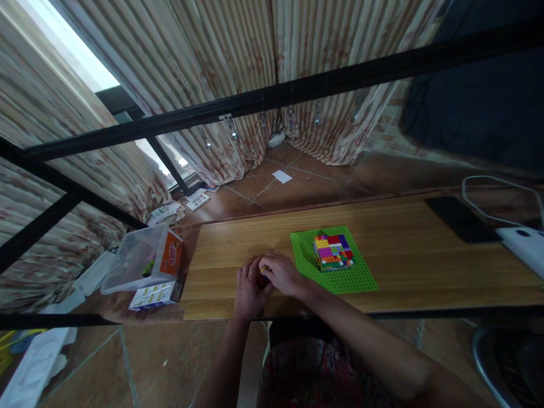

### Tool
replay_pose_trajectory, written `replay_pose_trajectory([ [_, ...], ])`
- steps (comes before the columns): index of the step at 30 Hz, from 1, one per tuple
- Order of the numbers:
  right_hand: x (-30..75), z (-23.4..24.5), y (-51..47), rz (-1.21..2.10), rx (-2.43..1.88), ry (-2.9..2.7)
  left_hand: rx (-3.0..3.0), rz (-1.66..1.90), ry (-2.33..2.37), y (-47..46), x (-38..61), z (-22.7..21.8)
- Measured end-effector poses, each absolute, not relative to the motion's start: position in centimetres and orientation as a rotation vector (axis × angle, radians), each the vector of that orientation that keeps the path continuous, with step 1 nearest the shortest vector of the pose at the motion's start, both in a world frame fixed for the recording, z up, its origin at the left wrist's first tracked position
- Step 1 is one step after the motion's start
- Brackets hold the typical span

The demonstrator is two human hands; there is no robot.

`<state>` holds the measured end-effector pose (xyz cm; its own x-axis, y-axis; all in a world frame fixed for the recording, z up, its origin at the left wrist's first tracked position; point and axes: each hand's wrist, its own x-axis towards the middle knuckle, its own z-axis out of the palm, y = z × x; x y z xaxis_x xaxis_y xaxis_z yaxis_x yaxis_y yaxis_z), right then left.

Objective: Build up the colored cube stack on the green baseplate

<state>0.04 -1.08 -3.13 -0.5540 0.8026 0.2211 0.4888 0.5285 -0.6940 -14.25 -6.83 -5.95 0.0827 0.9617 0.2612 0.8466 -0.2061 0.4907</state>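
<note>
My left hand (249, 292) and my right hand (283, 274) meet above the front of the wooden table, left of a green baseplate (359, 277). Both are closed around small toy bricks (263, 270); a yellow bit shows by my right fingertips, while the rest is mostly hidden by the fingers. On the baseplate stands a block built of many coloured bricks (334, 252), in red, purple, orange, white, green and blue. Neither hand touches the baseplate or that block.
A clear plastic bin (127, 263) with an orange label and a few green pieces stands left of the table (221, 243), beside a white box (153, 296). At the right lie a black phone-like slab (463, 218) and a white device (525, 246) with a cable. A black bar (255, 103) crosses beyond.
</note>
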Motion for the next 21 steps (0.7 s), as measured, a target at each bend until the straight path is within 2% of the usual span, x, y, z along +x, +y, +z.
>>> replay_pose_trajectory([
  [5, 4.9, 0.8, -2.8, 0.717, -0.996, -1.992, 2.185, 0.822, 1.931, -6.6, -13.2, -6.4],
  [8, 10.2, 1.8, -2.9, 0.612, -1.117, -1.859, 2.210, 0.836, 1.986, -6.3, -12.4, -6.5],
  [14, 17.9, 0.0, 0.4, 0.513, -1.334, -1.719, 2.258, 0.818, 1.995, -5.3, -10.9, -6.7],
  [21, 18.4, -1.5, 3.3, 0.518, -1.376, -1.923, 2.308, 0.849, 1.921, -4.8, -10.9, -7.3],
])
